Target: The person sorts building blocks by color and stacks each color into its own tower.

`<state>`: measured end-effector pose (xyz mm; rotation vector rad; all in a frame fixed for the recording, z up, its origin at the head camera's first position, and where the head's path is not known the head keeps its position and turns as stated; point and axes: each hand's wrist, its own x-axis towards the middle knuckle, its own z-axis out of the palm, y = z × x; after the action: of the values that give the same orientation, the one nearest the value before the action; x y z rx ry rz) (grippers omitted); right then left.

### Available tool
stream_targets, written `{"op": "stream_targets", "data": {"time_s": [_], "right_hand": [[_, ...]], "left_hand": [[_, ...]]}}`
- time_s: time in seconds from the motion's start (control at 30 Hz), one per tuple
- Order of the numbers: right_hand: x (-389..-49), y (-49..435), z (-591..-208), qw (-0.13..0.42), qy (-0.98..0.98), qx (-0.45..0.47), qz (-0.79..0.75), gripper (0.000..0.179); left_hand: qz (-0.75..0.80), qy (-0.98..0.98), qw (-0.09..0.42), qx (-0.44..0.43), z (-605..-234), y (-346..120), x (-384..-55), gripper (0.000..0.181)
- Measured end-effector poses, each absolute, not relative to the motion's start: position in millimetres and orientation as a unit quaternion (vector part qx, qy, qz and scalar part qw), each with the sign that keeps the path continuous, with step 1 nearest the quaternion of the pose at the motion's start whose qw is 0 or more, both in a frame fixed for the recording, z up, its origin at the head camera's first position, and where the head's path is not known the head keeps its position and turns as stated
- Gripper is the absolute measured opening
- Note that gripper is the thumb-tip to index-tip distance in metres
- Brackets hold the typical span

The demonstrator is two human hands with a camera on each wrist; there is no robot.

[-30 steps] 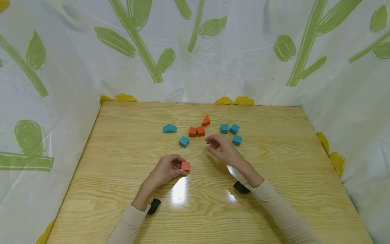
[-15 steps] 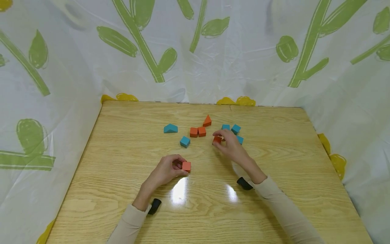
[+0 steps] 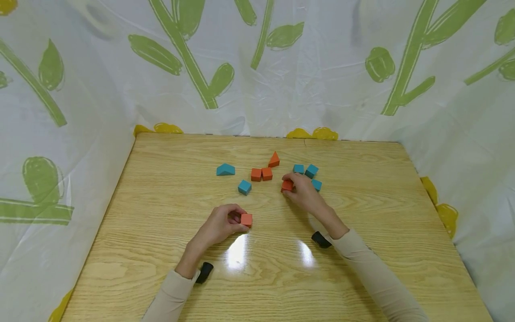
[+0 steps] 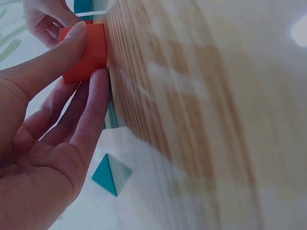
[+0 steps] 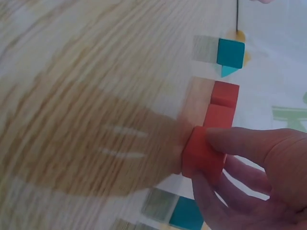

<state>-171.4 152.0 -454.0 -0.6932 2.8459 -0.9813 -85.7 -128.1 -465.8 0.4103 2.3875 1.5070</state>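
Note:
Near the middle of the table my left hand (image 3: pixel 220 223) pinches a red cube (image 3: pixel 246 220) between thumb and fingers; the left wrist view shows the thumb over this red cube (image 4: pixel 86 52). Farther back and to the right, my right hand (image 3: pixel 306 192) grips another red cube (image 3: pixel 287 186). In the right wrist view the thumb lies against that red cube (image 5: pixel 204 153), with fingers at its other side. Two more red cubes (image 3: pixel 261 174) stand side by side to its left, and an orange-red triangular block (image 3: pixel 274 159) lies just behind them.
Several blue cubes lie about: one (image 3: pixel 244 187) between the hands toward the back, others (image 3: pixel 311 171) behind the right hand, partly covered by it. A blue triangular block (image 3: pixel 225 169) is at back left. A patterned white cloth (image 3: pixel 257 103) walls the wooden table (image 3: pixel 161 179).
My right hand has moved a little to the right, and a red cube now shows between its fingers where none was visible at first. The left hand stays in place with its cube.

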Motion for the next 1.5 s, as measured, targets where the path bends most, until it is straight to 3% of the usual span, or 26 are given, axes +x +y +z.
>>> {"op": "stream_targets", "data": {"time_s": [0.77,1.5], "right_hand": [[-148.9,143.9,-451.5,0.138,0.850,-0.211,-0.463,0.034],[-126.4,118.1,-462.5,0.174,0.807,-0.248,-0.508,0.031]], "left_hand": [[0.518,0.831,0.146,0.143,-466.7,-129.6,-84.9,0.026],[0.493,0.841,0.134,0.180,-463.9,-127.4,-91.9,0.024]]}}
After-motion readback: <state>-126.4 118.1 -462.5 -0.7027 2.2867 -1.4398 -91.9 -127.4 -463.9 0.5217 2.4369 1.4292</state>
